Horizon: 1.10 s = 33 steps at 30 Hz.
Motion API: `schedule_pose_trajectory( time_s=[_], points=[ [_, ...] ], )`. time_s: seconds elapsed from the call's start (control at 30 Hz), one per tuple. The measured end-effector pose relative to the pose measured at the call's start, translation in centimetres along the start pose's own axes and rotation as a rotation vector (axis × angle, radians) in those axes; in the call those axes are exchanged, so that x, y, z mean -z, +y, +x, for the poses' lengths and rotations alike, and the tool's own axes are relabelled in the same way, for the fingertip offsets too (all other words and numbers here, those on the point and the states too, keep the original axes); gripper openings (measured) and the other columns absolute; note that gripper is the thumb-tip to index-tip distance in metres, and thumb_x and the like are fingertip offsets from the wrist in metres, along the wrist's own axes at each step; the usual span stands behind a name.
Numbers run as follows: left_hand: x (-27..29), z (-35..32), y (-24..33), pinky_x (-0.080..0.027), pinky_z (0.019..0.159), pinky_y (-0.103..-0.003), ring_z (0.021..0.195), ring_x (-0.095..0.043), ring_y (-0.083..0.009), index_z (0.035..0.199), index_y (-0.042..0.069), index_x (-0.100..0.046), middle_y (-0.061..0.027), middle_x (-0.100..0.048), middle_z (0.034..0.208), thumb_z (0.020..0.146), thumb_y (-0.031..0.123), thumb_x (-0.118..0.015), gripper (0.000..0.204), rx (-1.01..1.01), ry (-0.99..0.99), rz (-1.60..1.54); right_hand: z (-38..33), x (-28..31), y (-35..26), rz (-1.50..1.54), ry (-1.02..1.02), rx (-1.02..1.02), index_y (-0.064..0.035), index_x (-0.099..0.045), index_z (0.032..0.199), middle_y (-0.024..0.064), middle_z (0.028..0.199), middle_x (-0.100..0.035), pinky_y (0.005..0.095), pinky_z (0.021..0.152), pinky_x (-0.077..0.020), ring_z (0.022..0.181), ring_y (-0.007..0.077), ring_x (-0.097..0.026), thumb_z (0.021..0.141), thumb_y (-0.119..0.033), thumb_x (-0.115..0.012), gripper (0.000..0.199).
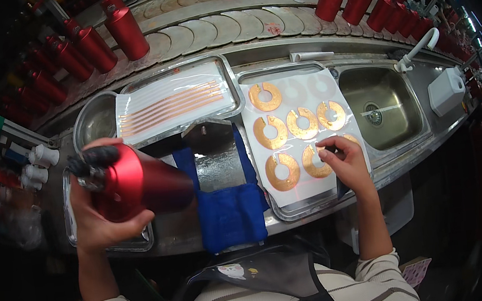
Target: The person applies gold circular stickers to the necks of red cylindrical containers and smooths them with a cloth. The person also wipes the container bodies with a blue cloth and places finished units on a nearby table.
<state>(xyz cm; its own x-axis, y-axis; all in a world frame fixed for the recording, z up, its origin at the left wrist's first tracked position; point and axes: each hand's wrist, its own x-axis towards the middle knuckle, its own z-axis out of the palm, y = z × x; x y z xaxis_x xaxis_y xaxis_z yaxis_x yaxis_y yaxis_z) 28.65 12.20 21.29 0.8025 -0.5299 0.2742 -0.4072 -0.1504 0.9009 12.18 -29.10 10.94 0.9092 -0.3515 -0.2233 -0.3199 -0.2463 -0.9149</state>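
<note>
My left hand (97, 221) grips a red metal cylinder (139, 185) with a black valve at its top, held on its side above the steel bench. My right hand (346, 161) rests on a white sheet (302, 106) of gold ring-shaped stickers (278, 131) lying in a steel tray; its fingertips pinch at one sticker near the sheet's right edge, with a thin dark tool under the palm. A second tray holds a sheet of long gold strip stickers (171, 106).
A blue cloth (229, 210) lies on the bench between the trays. A steel sink (378, 105) with a white tap sits to the right. Rows of red cylinders (128, 31) stand on the curved conveyor behind. White caps (41, 158) lie at left.
</note>
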Motion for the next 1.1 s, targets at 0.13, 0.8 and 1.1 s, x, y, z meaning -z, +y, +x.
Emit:
schedule_pose_trajectory(
  time_s=[0.13, 0.8, 1.1],
  points=[
    [1.3, -3.4, -0.7, -0.045, 0.103, -0.037, 0.119, -0.057, -0.0233, 0.128, 0.000, -0.054, -0.0135, -0.055, 0.131, 0.053, 0.013, -0.091, 0.084, 0.139, -0.051, -0.026, 5.6, -2.5, -2.7, -0.406, 0.042, 0.148, -0.0026, -0.071, 0.105, 0.0006, 0.083, -0.066, 0.0237, 0.065, -0.0469, 0.072, 0.0067, -0.057, 0.088, -0.013, -0.070, 0.020],
    [3.0, -9.5, -4.8, -0.027, 0.120, -0.043, 0.144, -0.037, -0.0293, 0.154, 0.006, -0.021, -0.0155, -0.034, 0.154, 0.051, 0.024, -0.101, 0.131, 0.238, -0.087, -0.241, 22.9, -3.6, 0.2, -0.855, -0.097, 0.107, -0.0145, -0.074, 0.108, 0.0195, 0.111, -0.060, 0.0415, 0.091, -0.0494, 0.106, 0.0364, -0.061, 0.066, -0.037, -0.089, 0.050],
    [-2.7, -12.5, -4.3, -0.042, 0.108, -0.044, 0.131, -0.050, -0.0325, 0.151, 0.004, -0.022, -0.0197, -0.046, 0.142, 0.064, 0.025, -0.096, 0.116, 0.310, 0.340, -0.066, 27.8, -2.4, 1.9, -0.605, -0.411, -0.004, -0.0064, -0.063, 0.087, -0.0010, 0.079, -0.062, 0.0273, 0.063, -0.0406, 0.072, 0.0100, -0.054, 0.070, -0.020, -0.086, 0.031]
  ],
)
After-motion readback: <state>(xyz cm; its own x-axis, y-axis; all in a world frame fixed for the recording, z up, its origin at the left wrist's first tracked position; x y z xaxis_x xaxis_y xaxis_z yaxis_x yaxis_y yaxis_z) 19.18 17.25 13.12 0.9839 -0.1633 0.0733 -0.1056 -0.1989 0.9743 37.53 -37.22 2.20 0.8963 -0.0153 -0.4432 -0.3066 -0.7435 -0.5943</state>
